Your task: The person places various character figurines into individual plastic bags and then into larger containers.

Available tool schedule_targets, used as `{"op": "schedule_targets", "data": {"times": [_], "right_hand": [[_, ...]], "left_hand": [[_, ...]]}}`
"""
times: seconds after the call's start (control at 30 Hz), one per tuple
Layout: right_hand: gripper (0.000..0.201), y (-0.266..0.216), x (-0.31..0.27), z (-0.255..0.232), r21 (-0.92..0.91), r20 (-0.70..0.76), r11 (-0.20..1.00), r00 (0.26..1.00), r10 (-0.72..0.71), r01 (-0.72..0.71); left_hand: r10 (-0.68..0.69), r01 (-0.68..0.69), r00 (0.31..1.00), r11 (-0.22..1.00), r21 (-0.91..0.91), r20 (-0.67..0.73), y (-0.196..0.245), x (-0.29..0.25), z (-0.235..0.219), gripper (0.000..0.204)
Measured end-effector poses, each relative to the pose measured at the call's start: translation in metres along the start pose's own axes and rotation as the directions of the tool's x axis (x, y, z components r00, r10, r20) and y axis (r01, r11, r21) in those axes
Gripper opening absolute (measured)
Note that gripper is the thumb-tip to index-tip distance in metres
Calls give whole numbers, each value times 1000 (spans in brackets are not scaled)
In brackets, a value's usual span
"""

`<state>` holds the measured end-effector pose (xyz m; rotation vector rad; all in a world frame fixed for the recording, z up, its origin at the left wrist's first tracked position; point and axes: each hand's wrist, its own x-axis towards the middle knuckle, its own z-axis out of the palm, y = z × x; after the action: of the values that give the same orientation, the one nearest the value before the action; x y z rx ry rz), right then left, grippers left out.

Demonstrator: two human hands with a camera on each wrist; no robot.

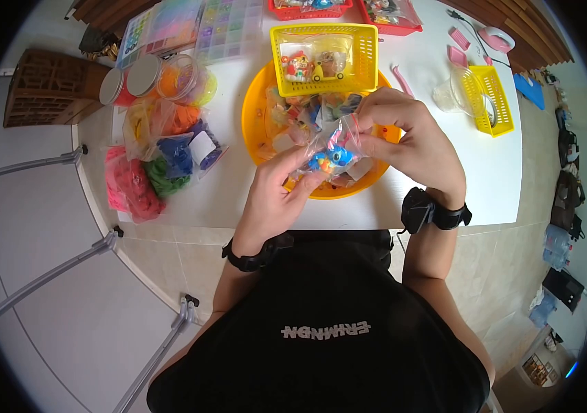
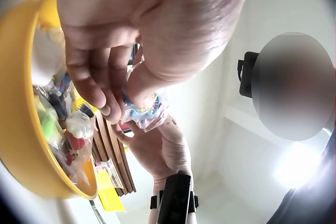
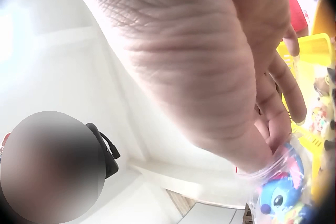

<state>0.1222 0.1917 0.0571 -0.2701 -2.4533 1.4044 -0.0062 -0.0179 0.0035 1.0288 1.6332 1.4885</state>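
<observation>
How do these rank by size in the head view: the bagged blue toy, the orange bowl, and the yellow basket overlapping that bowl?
1. Orange bowl, largest, though partly covered
2. Yellow basket
3. Bagged blue toy, clearly smallest, partly hidden by fingers

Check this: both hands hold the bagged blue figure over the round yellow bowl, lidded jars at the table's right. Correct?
No: the lidded jars are at the left of the table, not the right, as the head view shows. The rest stands: the left hand and right hand hold the bagged blue figure over the round yellow bowl.
</observation>
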Motion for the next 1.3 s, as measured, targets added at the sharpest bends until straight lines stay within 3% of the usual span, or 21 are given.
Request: {"op": "schedule_targets", "data": {"times": [0.07, 0.17, 0.47, 0.57, 0.73, 0.87, 0.97, 1.07, 1.17, 1.3], "right_hand": [[14, -1, -1, 2, 4, -29, 1000, 999, 18, -18], [14, -2, -1, 4, 42, -47, 997, 997, 61, -59], [17, 0, -1, 4, 98, -82, 993, 994, 78, -70], [18, -1, -1, 0, 107, -84, 992, 993, 79, -70], [17, 3, -3, -11, 146, -123, 985, 986, 111, -93], [19, 14, -2, -14, 221, -321, 975, 944, 78, -6], [20, 10, 1, -10, 375, -491, 924, 861, 130, 74], [20, 11, -1, -8, 368, -500, 927, 856, 134, 70], [21, 10, -2, 1, 416, -451, 909, 872, 189, 18], [21, 9, -6, 11, 409, -365, 909, 899, 240, -76]], "left_hand": [[-13, 8, 999, 993, -117, -42, 1, 1, 6, 35], [-113, 114, 994, 979, -169, 12, 3, 1, 3, 34], [-107, 112, 988, 993, -43, 111, -9, -2, -1, 30], [-134, 136, 991, 986, -99, 31, -3, -2, 6, 28], [-129, 133, 990, 988, -84, 52, 3, -2, 4, 27], [-126, 127, 992, 992, -15, 25, -8, -5, 2, 27], [-205, 207, 978, 976, -61, 42, -9, -5, 1, 25], [-215, 218, 976, 964, -151, 39, -8, -3, 2, 24], [-232, 233, 972, 972, -14, 34, 0, -3, 3, 25], [-388, 347, 911, 904, 249, 137, 31, -8, -12, 26]]}}
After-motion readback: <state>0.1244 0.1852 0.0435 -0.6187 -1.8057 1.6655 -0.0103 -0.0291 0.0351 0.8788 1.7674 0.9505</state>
